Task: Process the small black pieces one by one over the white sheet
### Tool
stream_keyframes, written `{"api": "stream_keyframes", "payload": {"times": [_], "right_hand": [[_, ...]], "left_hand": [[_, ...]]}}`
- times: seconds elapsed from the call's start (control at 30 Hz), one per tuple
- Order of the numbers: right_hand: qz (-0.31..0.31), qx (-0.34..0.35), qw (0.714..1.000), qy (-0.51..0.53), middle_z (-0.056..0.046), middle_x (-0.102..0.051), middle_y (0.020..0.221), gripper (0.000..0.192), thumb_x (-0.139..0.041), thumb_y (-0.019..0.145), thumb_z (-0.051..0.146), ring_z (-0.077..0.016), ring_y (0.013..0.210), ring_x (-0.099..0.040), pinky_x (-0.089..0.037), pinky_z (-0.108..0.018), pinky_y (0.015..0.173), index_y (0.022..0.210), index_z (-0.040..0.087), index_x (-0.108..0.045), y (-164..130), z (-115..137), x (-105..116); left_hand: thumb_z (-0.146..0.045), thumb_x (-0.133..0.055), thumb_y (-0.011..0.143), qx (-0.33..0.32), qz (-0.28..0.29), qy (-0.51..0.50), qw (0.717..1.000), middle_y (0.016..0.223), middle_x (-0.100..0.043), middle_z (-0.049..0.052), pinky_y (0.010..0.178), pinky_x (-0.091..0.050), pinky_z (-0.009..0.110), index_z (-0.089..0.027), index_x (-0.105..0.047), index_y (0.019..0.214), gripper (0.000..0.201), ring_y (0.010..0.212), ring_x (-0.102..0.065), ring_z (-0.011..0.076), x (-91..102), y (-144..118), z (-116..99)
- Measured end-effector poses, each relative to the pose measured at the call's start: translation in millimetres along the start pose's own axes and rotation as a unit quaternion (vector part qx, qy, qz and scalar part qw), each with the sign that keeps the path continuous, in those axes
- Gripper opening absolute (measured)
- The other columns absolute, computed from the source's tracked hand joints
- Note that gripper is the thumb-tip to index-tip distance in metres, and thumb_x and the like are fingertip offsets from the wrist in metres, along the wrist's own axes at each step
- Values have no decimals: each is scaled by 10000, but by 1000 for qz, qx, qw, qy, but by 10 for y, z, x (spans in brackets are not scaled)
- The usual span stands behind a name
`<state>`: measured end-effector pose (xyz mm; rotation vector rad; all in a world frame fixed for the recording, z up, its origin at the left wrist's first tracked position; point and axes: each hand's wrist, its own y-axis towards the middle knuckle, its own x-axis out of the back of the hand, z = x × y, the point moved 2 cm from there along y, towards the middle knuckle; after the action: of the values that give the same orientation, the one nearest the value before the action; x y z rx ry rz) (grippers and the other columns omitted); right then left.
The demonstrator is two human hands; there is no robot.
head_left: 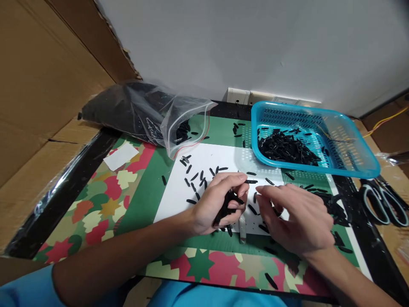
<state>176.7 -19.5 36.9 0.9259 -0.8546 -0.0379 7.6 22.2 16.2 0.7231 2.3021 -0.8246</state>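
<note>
My left hand (225,198) is curled around a handful of small, slim black pieces (228,207). One more black piece (251,181) sticks out at its thumb and index fingertips. Just to the right, my right hand (295,215) has its thumb and index finger bent together in a pinch; what sits between them, if anything, is too small to make out. Beneath both hands lies a white sheet (172,213) with several loose black pieces (193,185) scattered over it. A short clear strip (243,230) lies below the left fingers.
A blue plastic basket (348,168) with a pile of black pieces stands at the back right. An unsealed zip bag (134,111) full of black material lies at the back left. Scissors (377,204) rest at the right edge. Cardboard (47,64) walls the left side.
</note>
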Motion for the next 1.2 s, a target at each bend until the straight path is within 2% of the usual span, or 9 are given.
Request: {"api": "stream_keyframes", "payload": {"times": [0.07,0.13,0.33,0.43,0.53,0.63,0.73,1.0,1.2], "right_hand": [[-15,-20,1000,7,5,-710,687,367,-694,946,76,-155,512,-593,-447,-320,534,1272,244,-692,-16,-37,-6],[-13,-36,999,17,-5,-738,739,407,-693,955,71,-161,547,-624,-494,-314,554,1317,255,-672,-9,-63,-19],[7,-81,996,42,-6,-752,768,171,-663,1005,73,-125,557,-611,-480,-276,548,1052,235,-693,55,-81,-31],[17,-134,987,82,-7,-738,784,114,-661,1024,122,-123,575,-611,-479,-269,559,1023,233,-687,36,-88,-27],[25,-206,967,149,4,-713,783,83,-653,1036,158,-118,588,-606,-477,-254,554,1017,232,-685,15,-104,-33],[31,-281,930,235,20,-684,764,67,-655,1050,199,-105,604,-603,-478,-228,558,994,224,-681,19,-132,-56],[33,-323,901,287,28,-675,752,87,-665,1058,238,-96,606,-600,-466,-213,550,975,219,-681,34,-164,-82],[41,-343,886,309,37,-678,770,77,-673,1059,264,-89,625,-600,-469,-202,563,994,230,-699,-1,-176,-91],[45,-309,905,288,29,-722,858,71,-714,1022,238,-91,638,-612,-509,-212,584,1087,251,-741,12,-206,-93]], "left_hand": [[-428,-609,983,3,26,-15,1000,511,-373,-98,283,-184,127,-197,-503,715,370,288,-256,38,6,-3,-9],[-427,-582,999,12,42,-22,999,499,-370,-98,287,-178,140,-199,-511,719,368,273,-270,47,15,-6,-15],[-399,-556,1021,14,57,-26,998,507,-372,-91,285,-158,146,-195,-526,702,379,280,-276,52,13,-12,-22],[-388,-535,1037,13,62,-25,998,518,-372,-88,283,-156,145,-192,-531,703,387,283,-285,52,12,-11,-16],[-383,-529,1045,13,65,-20,998,532,-377,-86,283,-169,142,-189,-538,714,384,288,-297,50,17,-8,-11],[-380,-519,1048,13,69,-15,997,536,-371,-86,285,-183,139,-187,-535,713,387,288,-299,47,15,-8,-13],[-374,-508,1048,8,65,-11,998,535,-369,-86,284,-178,135,-186,-531,709,388,285,-286,44,8,-8,-20],[-346,-501,1041,-8,64,-5,998,532,-374,-87,281,-168,135,-192,-511,714,362,278,-283,49,3,-10,-35],[-327,-501,1035,-13,56,-8,998,531,-389,-84,294,-176,139,-187,-519,717,348,279,-297,50,-6,-26,-55]]}}
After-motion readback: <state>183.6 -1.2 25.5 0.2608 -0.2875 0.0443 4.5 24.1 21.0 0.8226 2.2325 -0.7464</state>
